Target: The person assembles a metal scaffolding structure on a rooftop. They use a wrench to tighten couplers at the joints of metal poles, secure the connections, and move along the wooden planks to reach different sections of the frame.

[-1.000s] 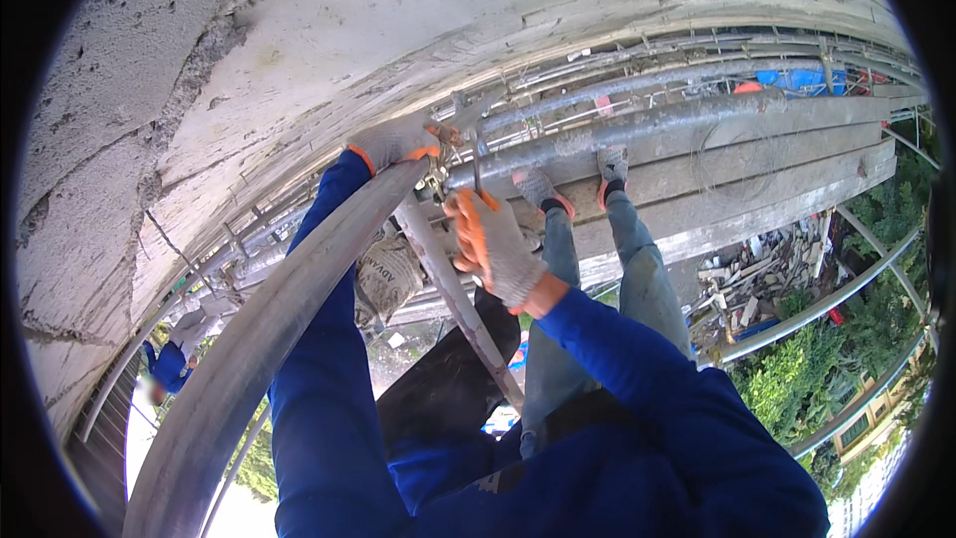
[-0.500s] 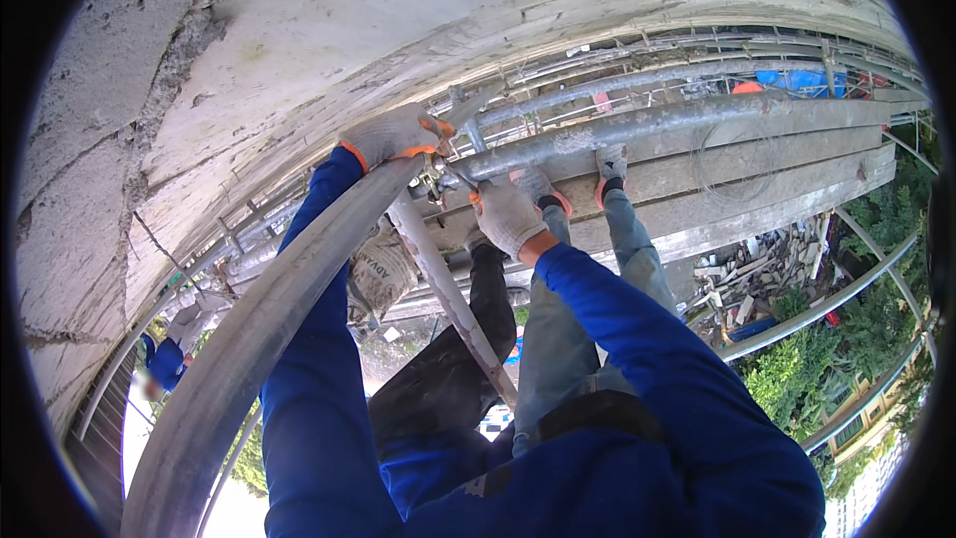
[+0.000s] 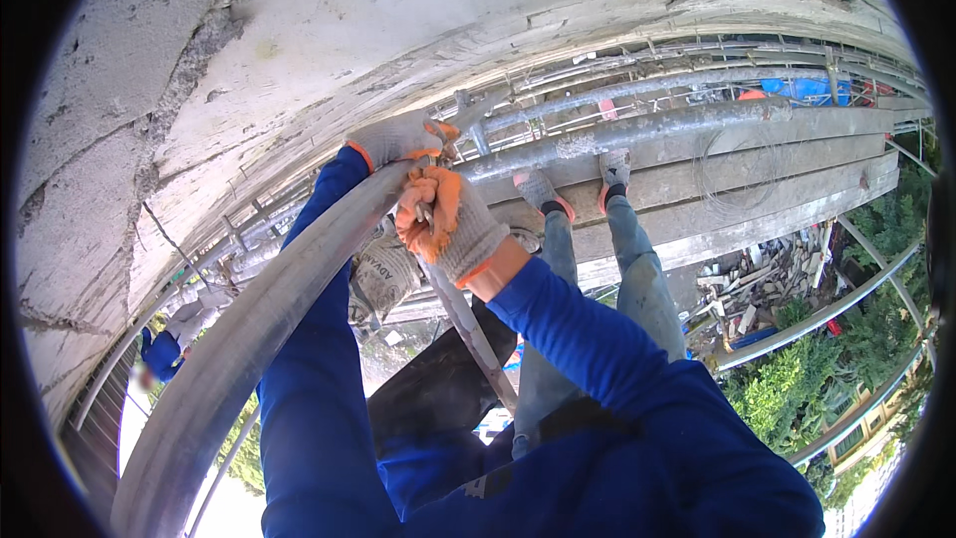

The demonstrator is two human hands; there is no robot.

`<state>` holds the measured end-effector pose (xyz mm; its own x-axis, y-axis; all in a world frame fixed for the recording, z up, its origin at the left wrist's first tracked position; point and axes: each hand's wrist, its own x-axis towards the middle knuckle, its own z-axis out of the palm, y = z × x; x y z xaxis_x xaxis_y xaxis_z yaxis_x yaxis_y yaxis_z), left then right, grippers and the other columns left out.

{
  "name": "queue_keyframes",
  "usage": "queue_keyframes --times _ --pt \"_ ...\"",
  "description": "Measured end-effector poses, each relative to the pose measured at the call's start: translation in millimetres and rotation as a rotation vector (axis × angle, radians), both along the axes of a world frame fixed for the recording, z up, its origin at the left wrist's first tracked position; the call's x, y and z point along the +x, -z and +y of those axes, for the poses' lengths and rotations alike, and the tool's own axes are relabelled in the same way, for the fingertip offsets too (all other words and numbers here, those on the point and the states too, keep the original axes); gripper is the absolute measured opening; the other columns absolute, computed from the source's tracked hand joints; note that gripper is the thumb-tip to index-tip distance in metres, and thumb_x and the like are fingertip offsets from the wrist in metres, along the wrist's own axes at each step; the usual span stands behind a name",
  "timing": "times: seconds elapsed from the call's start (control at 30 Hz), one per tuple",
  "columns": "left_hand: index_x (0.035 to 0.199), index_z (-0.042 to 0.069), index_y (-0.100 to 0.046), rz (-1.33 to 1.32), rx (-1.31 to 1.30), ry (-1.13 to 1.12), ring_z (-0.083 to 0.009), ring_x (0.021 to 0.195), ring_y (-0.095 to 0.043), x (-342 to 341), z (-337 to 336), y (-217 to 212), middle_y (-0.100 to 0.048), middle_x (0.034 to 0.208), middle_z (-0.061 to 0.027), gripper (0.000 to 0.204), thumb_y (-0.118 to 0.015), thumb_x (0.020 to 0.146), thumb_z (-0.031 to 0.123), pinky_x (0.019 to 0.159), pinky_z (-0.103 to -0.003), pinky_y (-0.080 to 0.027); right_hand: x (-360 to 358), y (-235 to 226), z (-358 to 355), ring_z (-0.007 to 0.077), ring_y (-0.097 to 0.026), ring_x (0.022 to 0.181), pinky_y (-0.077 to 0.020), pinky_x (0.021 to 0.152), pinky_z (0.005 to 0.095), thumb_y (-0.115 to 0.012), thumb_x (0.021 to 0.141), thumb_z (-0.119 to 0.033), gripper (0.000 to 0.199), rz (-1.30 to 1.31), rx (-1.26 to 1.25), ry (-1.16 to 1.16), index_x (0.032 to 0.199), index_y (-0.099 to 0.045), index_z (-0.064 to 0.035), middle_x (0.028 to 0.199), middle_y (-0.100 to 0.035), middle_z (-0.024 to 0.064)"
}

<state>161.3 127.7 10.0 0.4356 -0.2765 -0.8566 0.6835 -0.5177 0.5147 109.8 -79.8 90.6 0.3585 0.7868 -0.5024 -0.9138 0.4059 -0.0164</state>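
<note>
Our left hand [image 3: 398, 139] wrapped round pipe [image 3: 269, 309] near joint. Our right hand [image 3: 446, 224] closed on small tool [image 3: 425, 211], just beside pipe. We hold firm, feet steady on plank [image 3: 757, 189].

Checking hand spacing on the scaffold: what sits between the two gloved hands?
Head view: no gap shows. The left hand and right hand sit close together on the grey scaffold tube, with only a short stretch of tube between them.
</note>
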Motion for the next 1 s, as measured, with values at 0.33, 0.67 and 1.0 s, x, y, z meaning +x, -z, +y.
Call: queue_keyframes --times 0.33,0.67,1.0 --pt "0.104 0.001 -0.076 -0.051 -0.030 0.060 -0.0228 0.115 -0.063 -8.7 10.5 17.1 -0.063 0.137 -0.0104 0.028 -0.069 0.081 0.017 0.093 -0.032 -0.049 -7.8 64.8 -67.4 0.0228 -0.061 0.052 -0.0475 0.044 0.0391 -0.053 0.100 -0.044 0.042 -0.729 -0.694 -0.891 0.089 -0.061 -0.0040 0.062 -0.061 0.0069" --pt "0.106 0.006 -0.078 -0.026 0.042 0.137 -0.0288 0.121 -0.060 -5.6 8.0 17.0 -0.057 0.144 -0.0103 0.031 -0.077 0.082 0.027 0.098 -0.038 -0.048 -41.9 143.8 -57.8 0.0400 -0.070 0.073 -0.0548 0.064 0.0507 -0.054 0.096 -0.025 0.026 -1.628 -0.962 -0.866 0.098 -0.063 -0.0015 0.077 -0.068 0.0213" --pt "0.101 0.004 -0.078 0.051 0.053 0.148 -0.0284 0.125 -0.058 4.3 -4.0 4.1 -0.055 0.146 -0.0121 0.029 -0.073 0.081 0.025 0.100 -0.039 -0.047 -26.5 116.7 -57.6 0.0392 -0.071 0.080 -0.0562 0.071 0.0484 -0.057 0.090 -0.019 0.020 -1.556 -0.862 -1.054 0.091 -0.069 -0.0029 0.086 -0.071 0.0222"
